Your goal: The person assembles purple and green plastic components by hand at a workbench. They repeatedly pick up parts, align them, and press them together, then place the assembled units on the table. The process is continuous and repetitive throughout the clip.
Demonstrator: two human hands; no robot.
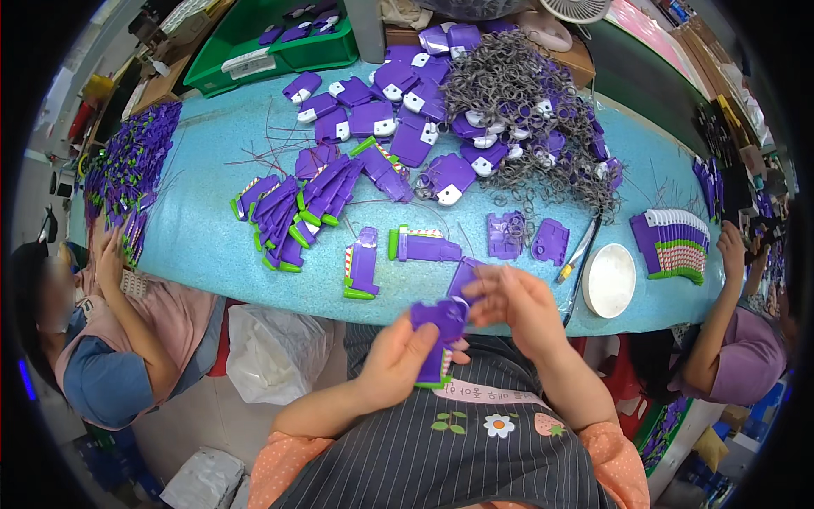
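My left hand [397, 352] grips a flat purple plastic piece [439, 318] in front of my apron, its thumb across the face. A green end with a striped strip shows below. Close to the piece's upper right edge is my right hand [515, 307], loosely curled with its fingers apart. Behind those fingers lies another purple piece [462, 276], partly covered. On the table ahead are two purple wing-like parts with green tips, one upright [362, 265] and one lying sideways [428, 245]. To their right lie two small purple shells [506, 235].
A heap of grey rings [517, 81] covers purple-and-white housings. Finished-looking wing parts [288, 212] are piled left, others fanned in a row [674, 246] right. A white bowl [610, 282], a cutter knife [579, 253] and a green bin [280, 51] stand around. Co-workers sit on both sides.
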